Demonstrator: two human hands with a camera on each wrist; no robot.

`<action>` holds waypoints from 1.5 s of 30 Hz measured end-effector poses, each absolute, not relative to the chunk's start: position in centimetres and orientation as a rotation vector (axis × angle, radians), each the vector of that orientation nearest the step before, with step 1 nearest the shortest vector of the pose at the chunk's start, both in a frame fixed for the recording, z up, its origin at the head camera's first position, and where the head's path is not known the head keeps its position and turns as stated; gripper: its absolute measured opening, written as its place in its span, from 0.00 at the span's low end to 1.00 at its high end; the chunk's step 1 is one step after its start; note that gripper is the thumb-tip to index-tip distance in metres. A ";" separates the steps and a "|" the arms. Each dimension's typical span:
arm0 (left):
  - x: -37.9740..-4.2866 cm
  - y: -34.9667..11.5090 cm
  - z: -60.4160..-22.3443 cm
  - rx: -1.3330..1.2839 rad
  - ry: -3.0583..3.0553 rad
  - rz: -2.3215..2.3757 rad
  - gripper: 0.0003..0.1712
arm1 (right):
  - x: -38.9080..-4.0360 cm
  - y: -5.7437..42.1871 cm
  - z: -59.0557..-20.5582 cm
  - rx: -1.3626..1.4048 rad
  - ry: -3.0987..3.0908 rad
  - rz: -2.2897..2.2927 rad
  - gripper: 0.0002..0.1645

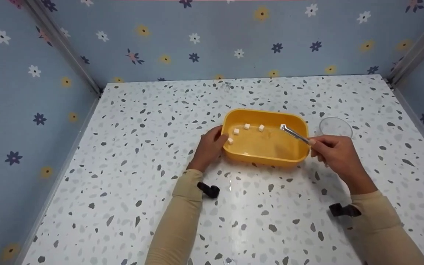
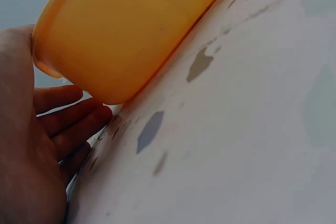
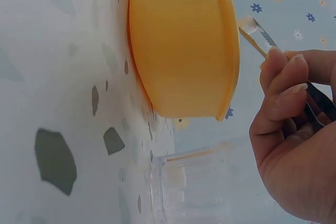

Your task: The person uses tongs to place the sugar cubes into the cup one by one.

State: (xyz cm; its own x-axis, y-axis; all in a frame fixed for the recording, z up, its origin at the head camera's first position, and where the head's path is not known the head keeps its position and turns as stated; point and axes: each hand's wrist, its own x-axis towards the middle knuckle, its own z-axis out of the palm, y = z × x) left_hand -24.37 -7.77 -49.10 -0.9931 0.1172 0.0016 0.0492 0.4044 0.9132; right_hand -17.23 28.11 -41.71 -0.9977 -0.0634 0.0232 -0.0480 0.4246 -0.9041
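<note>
A yellow plastic tub [image 1: 260,159] stands on the table. My left hand [image 1: 209,145] holds its left end, the thumb at the rim and the fingers [image 2: 79,124] against the outside wall. My right hand [image 1: 335,152] grips small metal tongs [image 1: 296,134] over the tub's right part. Between the serrated tips is a small white cube [image 3: 251,24], above rim height in the right wrist view. Several more white cubes [image 1: 247,126] lie in the tub, spaced in a curve along its left and back sides. One cube [image 1: 230,140] is close to my left thumb.
Right of the tub, behind my right hand, is a clear cup [image 1: 335,127]; whitish cubes [image 3: 176,177] show through its wall. The speckled white table [image 1: 142,147] meets flower-patterned panels [image 1: 219,40] at the back and both sides.
</note>
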 end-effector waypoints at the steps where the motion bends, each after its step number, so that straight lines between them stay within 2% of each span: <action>1: -24.4 -7.7 -49.1 0.159 2.580 1.678 0.29 | -17.1 28.2 -41.7 -0.098 2.639 -1.678 0.23; 24: -24.3 -8.0 -49.1 0.145 2.587 1.660 0.30 | -17.1 32.1 -41.0 -0.031 2.682 -1.852 0.18; 32: -24.4 -7.8 -49.1 0.151 2.576 1.675 0.30 | -17.0 34.5 -40.7 -0.015 2.650 -1.976 0.18; 45: -24.5 -7.7 -49.3 0.146 2.587 1.666 0.30 | -17.3 37.4 -41.7 0.084 2.687 -1.857 0.20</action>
State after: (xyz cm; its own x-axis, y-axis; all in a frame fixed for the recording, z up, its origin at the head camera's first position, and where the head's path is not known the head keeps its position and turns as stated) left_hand -24.51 -7.70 -49.34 -0.9936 0.1128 0.0001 0.0467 0.4108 0.9105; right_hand -17.30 37.40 -41.66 -0.9908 0.1134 0.0743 -0.0294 0.3555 -0.9342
